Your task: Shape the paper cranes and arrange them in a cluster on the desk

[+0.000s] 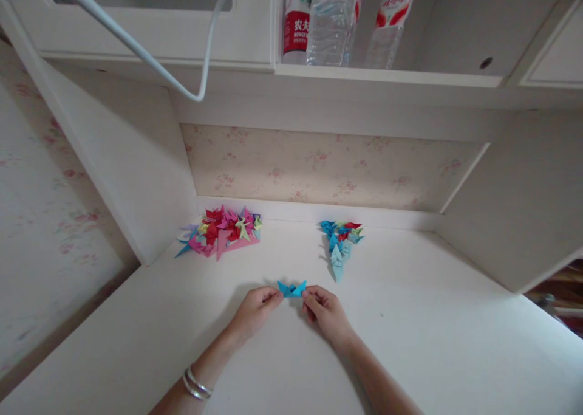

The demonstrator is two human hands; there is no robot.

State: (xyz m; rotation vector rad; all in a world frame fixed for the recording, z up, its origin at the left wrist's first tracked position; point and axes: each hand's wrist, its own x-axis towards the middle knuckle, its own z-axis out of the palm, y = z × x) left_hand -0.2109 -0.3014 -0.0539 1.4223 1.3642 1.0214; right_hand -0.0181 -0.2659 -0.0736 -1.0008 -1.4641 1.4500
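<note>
Between my two hands is a small blue folded paper boat [292, 290], its two pointed ends rising left and right. My left hand [257, 307] pinches its left end between thumb and fingers. At the right end, my right hand [324, 310] grips it in the same way. Beyond my left hand lies a heap of folded paper pieces [225, 231] in pink, red, yellow, green and blue. A smaller group of folded paper pieces [337, 251], mostly blue and pale blue with some red and green, sits beyond my right hand.
The white desk [410, 342] runs back to a panel of flowered wallpaper [300, 163]. Plastic bottles [332, 23] stand on the shelf [387, 78] above. A white cable [150, 56] hangs down at the upper left. Side panels [514, 202] close in the desk on both sides.
</note>
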